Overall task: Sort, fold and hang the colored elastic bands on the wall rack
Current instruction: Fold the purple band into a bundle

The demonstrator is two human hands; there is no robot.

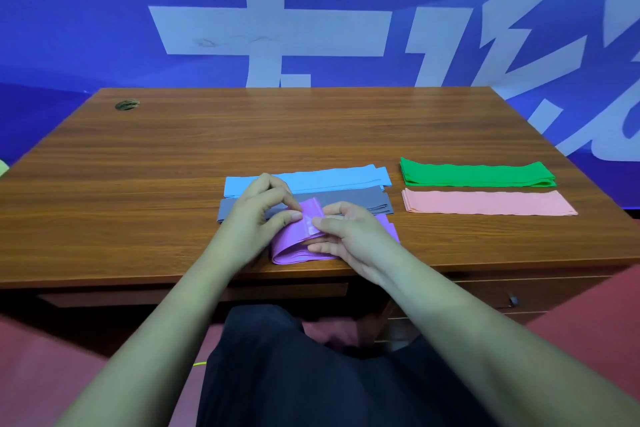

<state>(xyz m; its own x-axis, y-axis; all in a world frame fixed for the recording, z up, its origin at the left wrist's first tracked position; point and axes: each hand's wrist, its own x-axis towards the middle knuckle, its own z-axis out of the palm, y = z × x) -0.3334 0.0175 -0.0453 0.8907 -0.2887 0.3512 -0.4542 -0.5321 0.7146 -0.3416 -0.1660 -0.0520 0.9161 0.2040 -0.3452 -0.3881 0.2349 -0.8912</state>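
A purple elastic band lies partly folded near the front edge of the wooden table. My left hand pinches its raised end between thumb and fingers. My right hand grips the same end from the right and rests on the band. Behind them lie a folded grey band and a folded light blue band. To the right lie a folded green band and, in front of it, a folded pink band. No wall rack is in view.
A round cable hole sits at the table's far left corner. A blue banner with large white characters hangs right behind the table. My dark-trousered legs and a red seat are below the table's front edge.
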